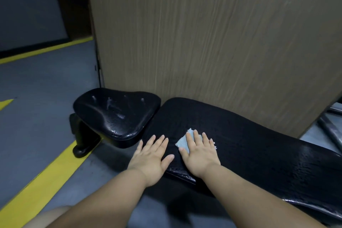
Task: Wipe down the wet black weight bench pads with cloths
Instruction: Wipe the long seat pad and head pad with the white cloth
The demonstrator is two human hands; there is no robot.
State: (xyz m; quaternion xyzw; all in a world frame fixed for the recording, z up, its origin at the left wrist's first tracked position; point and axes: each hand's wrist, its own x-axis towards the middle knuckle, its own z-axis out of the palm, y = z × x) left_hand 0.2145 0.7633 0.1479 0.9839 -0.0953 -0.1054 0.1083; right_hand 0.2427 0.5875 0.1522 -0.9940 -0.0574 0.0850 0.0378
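The long black back pad [249, 146] of the weight bench runs from the centre to the lower right. The smaller black seat pad [114, 114] sits to its left, shiny with water streaks and droplets. My right hand [199, 155] lies flat with straight fingers on a small light blue cloth [182, 141], pressing it onto the back pad near its left end. My left hand [152, 157] rests flat and empty on the near left edge of the same pad, beside the right hand.
A tall wood-grain panel [212, 42] stands right behind the bench. The grey floor [37, 107] carries yellow stripes [46, 177] on the left. A black bench foot [83, 146] sits under the seat pad. Metal tubes [331, 131] lie at the far right.
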